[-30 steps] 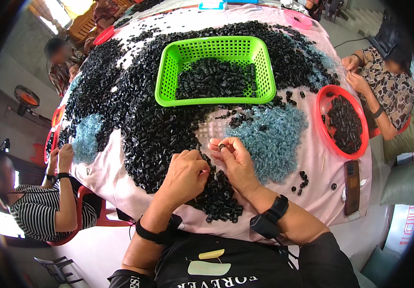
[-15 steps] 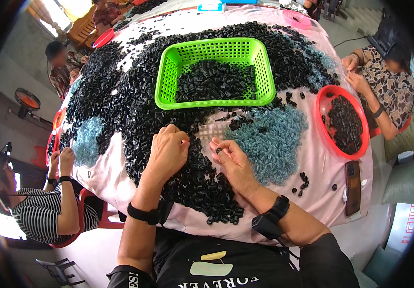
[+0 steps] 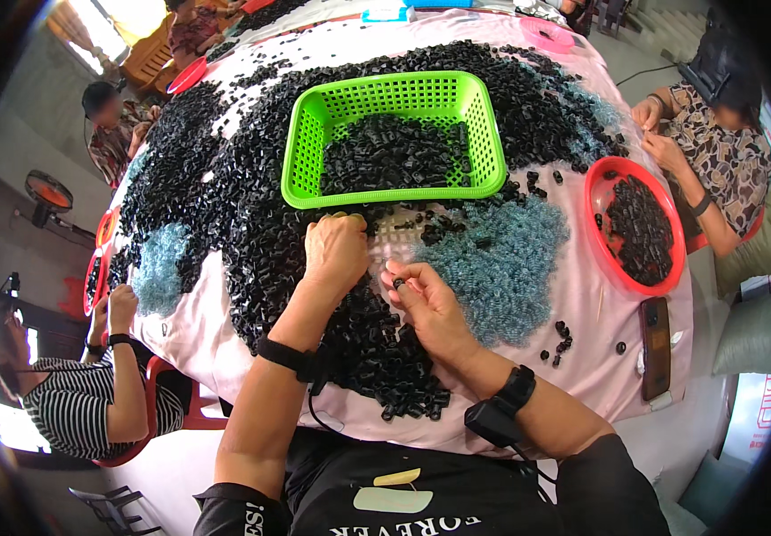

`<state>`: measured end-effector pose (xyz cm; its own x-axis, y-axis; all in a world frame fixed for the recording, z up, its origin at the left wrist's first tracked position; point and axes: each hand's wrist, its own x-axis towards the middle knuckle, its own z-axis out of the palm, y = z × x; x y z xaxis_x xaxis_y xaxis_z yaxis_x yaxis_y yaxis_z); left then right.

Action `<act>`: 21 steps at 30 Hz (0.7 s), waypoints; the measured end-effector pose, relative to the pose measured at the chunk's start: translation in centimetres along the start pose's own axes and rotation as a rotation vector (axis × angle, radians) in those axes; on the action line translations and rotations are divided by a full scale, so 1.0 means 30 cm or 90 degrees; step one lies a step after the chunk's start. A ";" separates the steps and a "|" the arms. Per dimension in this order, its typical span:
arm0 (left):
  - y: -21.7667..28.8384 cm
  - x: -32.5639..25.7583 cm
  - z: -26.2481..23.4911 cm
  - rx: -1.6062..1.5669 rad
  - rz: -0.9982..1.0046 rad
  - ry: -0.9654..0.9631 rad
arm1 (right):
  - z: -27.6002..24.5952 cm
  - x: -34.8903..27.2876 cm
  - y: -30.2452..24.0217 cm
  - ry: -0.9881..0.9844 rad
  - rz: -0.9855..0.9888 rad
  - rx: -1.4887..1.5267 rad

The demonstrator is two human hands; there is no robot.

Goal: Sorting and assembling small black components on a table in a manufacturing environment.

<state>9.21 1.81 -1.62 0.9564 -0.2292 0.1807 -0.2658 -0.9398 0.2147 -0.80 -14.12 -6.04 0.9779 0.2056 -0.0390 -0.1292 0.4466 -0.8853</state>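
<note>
My left hand [image 3: 336, 250] is over the heap of small black plastic parts [image 3: 260, 223], just in front of the green basket [image 3: 394, 194]. Its fingers are curled together and hide whatever they hold, if anything. My right hand [image 3: 434, 313] pinches a small black plastic part [image 3: 398, 283] between thumb and fingers, palm turned toward the left hand. Right beside that hand lies a heap of clear bluish springs or coils [image 3: 501, 277]. More black parts fill the bottom of the basket.
A red basin [image 3: 593, 219] with black parts stands at the right, near a phone [image 3: 656, 348]. Another bluish heap [image 3: 160, 268] lies at the left. Co-workers sit around the pink cloth [image 3: 198, 326]: one in stripes [image 3: 72, 402] at left, one in a patterned shirt [image 3: 725, 161] at right.
My left hand has moved forward and slightly right, up to the basket's near edge. My right hand stays almost in place, holding the small black part.
</note>
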 end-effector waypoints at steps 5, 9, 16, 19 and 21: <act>0.039 0.000 -0.023 0.034 -0.002 -0.042 | -0.019 0.001 0.016 -0.016 0.006 0.002; 0.041 -0.015 -0.023 0.024 -0.018 -0.043 | -0.025 0.005 0.033 -0.016 -0.037 0.016; 0.049 -0.028 -0.022 0.051 -0.006 -0.067 | -0.005 -0.001 0.003 0.036 0.018 -0.026; 0.036 -0.041 -0.013 0.043 0.035 -0.032 | -0.014 0.004 0.036 0.033 -0.047 -0.033; 0.044 -0.069 -0.034 -0.003 0.071 -0.009 | -0.004 0.004 0.047 0.045 -0.060 -0.028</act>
<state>6.75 1.29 -0.74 0.9225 -0.3362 0.1896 -0.3714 -0.9069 0.1989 -0.83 -13.57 -7.34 0.9947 0.1023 0.0143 -0.0304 0.4225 -0.9059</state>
